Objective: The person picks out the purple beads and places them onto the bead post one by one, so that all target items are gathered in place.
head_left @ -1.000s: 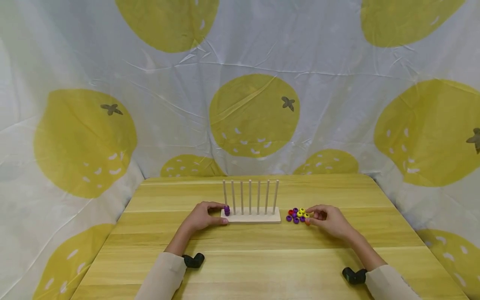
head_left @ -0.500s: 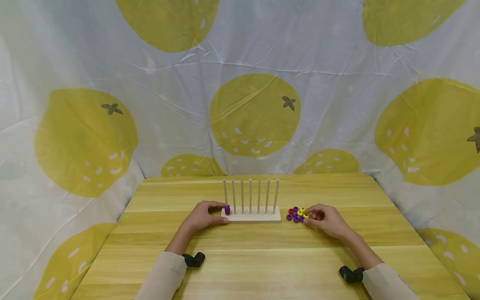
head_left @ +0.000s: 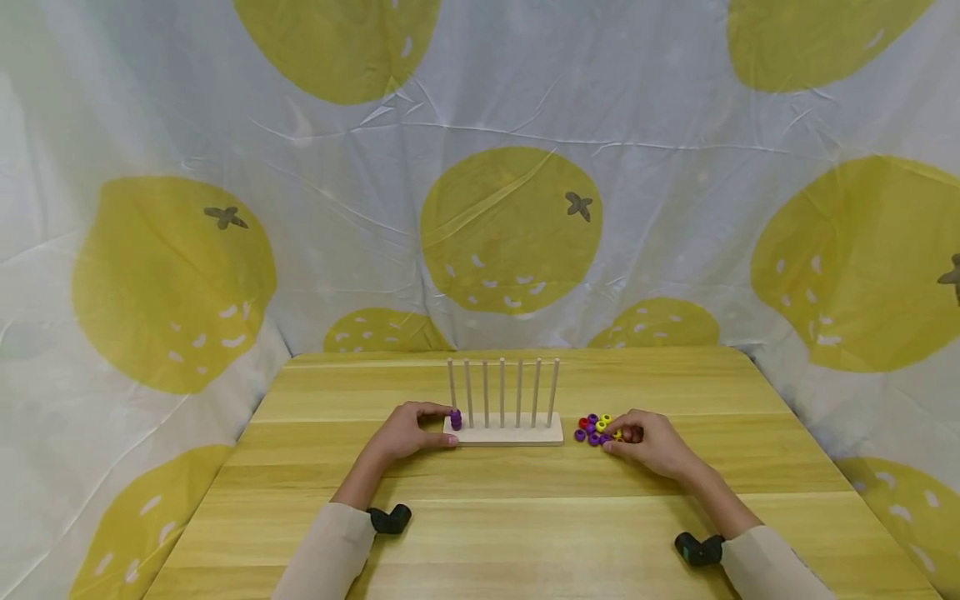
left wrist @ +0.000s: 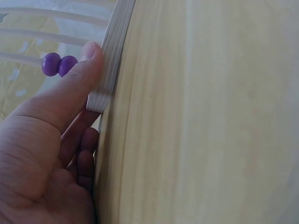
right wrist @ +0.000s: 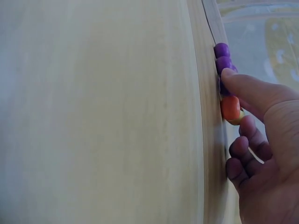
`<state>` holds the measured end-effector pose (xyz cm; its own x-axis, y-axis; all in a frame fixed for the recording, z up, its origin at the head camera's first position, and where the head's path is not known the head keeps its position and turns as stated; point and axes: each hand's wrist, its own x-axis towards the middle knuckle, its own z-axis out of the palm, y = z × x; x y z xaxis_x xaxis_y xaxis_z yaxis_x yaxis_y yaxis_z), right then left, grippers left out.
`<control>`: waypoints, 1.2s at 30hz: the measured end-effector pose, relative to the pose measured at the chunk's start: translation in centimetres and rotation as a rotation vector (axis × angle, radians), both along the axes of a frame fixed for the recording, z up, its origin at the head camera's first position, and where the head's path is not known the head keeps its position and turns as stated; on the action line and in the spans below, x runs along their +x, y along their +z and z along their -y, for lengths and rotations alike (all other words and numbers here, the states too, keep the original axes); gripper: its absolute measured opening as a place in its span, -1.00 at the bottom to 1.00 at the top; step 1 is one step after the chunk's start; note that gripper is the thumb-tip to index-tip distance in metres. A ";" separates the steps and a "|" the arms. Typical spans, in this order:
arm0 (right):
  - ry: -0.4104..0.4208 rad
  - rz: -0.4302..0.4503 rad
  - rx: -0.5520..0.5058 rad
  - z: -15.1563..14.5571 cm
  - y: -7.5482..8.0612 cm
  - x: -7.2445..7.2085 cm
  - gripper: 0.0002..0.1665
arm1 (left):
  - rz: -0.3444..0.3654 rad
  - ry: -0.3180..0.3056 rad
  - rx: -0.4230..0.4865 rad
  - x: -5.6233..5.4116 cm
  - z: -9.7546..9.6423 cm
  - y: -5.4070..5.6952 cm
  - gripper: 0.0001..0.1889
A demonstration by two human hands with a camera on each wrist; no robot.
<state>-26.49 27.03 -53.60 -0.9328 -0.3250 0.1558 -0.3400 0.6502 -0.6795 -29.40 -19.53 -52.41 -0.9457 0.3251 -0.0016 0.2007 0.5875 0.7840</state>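
My left hand (head_left: 407, 432) grips the left end of a wooden peg stand (head_left: 506, 436), thumb on the front edge of its base. Several upright pegs rise from the stand, and purple beads (head_left: 456, 419) are stacked on the leftmost one. To the right of the stand, my right hand (head_left: 654, 443) is at a small pile of purple, yellow and red beads. In the right wrist view the thumb presses a purple bead (right wrist: 225, 88), pinched against fingers partly hidden behind it. Just beside that bead sits an orange bead (right wrist: 231, 108).
The wooden table (head_left: 502, 533) extends around the stand and the beads. A white cloth (head_left: 360, 250) printed with lemons hangs behind and at both sides. A black device (head_left: 390, 520) is at the left wrist, another black device (head_left: 699, 550) at the right.
My right hand has shifted slightly left, from the pile's right edge by the orange bead to a purple bead at the front. My left hand stays on the stand.
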 end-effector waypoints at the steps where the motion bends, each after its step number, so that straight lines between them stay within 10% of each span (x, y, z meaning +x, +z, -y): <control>1: 0.005 -0.003 0.005 0.0 0.0 0.0 -0.81 | -0.001 0.002 -0.001 0.0 0.0 0.0 -0.42; 21: -0.016 0.037 -0.038 0.1 0.8 -0.3 -0.81 | -0.007 0.003 0.002 0.1 0.0 -0.2 -0.39; 36: -0.036 0.014 -0.064 0.2 4.4 -1.0 -0.78 | -0.016 -0.002 -0.008 -0.1 0.1 -0.3 -0.40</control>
<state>-27.47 26.82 -49.23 -0.9461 -0.2805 0.1622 -0.3071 0.6167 -0.7248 -29.49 -19.65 -52.74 -0.9449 0.3273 0.0110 0.2146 0.5935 0.7757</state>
